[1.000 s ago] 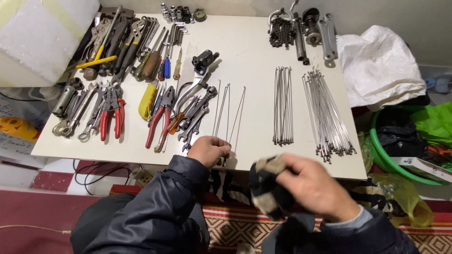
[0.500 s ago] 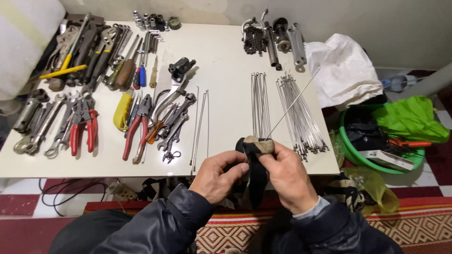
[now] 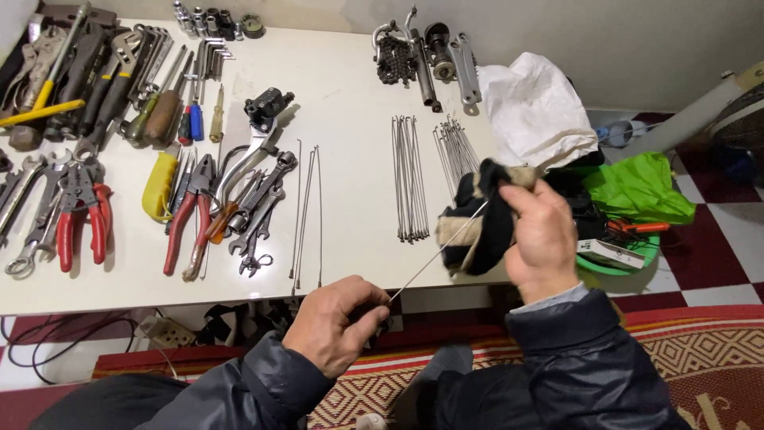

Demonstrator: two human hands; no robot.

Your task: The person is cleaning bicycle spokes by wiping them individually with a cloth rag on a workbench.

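Step in hand, as judged: wiping a spoke (image 3: 436, 256). Left hand (image 3: 334, 322) pinched its near end, just off the table (image 3: 350, 95) front edge. Right hand (image 3: 545, 239) clamped a dark rag (image 3: 477, 227) around the far end. Next move calls for steady grip, rag sliding along.

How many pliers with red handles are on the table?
2. One pair of red-handled pliers lies near the white table's left edge; the other red-handled pliers lie right of the yellow-handled tool. More may be hidden.
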